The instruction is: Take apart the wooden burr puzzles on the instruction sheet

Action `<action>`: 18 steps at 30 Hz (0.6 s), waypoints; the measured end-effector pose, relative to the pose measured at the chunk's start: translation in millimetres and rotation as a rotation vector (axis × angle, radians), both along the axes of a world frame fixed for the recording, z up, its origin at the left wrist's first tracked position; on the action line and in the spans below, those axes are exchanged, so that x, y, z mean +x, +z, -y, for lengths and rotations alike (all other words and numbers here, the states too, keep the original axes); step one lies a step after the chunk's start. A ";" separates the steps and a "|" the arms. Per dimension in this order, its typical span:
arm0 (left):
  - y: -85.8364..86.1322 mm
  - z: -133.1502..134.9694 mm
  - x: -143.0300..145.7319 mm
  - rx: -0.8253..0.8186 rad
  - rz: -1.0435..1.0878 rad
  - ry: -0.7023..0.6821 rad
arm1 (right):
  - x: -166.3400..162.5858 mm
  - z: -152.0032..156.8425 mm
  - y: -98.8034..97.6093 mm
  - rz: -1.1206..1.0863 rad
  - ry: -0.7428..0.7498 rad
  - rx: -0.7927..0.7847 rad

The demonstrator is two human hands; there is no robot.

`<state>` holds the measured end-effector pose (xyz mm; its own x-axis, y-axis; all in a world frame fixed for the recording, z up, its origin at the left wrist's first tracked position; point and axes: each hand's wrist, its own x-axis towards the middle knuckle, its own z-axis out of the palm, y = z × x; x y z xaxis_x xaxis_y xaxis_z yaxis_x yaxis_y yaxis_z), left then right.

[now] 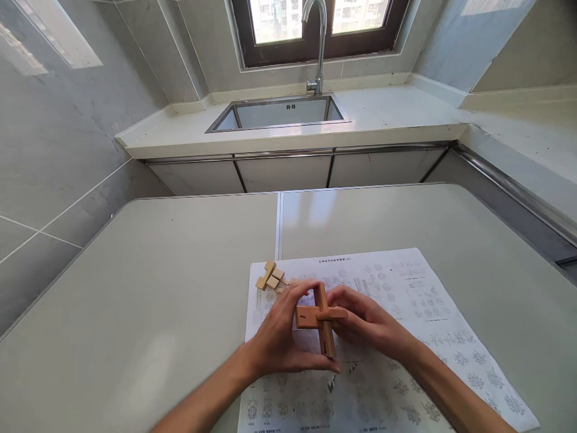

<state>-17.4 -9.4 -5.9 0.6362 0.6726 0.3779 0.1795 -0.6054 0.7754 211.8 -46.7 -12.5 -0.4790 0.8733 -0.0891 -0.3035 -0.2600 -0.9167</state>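
Observation:
A wooden puzzle (321,319) of crossed notched bars is held upright above a printed instruction sheet (406,288). My left hand (277,337) grips it from the left, thumb under the lower end of the upright bar. My right hand (365,325) holds it from the right, fingers on the horizontal bar. Several loose wooden puzzle pieces (271,276) lie on the sheet's far left corner, just beyond my left hand.
The sheet lies on a pale grey table (135,300) made of two joined tops. Beyond it runs a white counter (396,114) with a steel sink (279,114) and a faucet (319,42) under a window. Tiled walls stand left and right.

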 end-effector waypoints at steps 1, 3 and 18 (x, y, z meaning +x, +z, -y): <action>0.7 -0.7 0.0 -0.017 0.009 -0.025 | 0.0 0.3 0.2 -0.004 0.012 -0.008; 1.3 -1.5 0.2 -0.027 0.037 -0.034 | 0.6 0.6 1.0 0.003 0.037 -0.013; 3.1 -1.8 1.2 -0.019 0.096 -0.007 | -0.9 -1.0 5.6 0.027 0.022 0.008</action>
<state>-16.1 -7.5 -2.8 0.6021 0.6761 0.4246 0.0999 -0.5915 0.8001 210.9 -45.6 -6.9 -0.4956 0.8634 -0.0947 -0.2734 -0.2585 -0.9265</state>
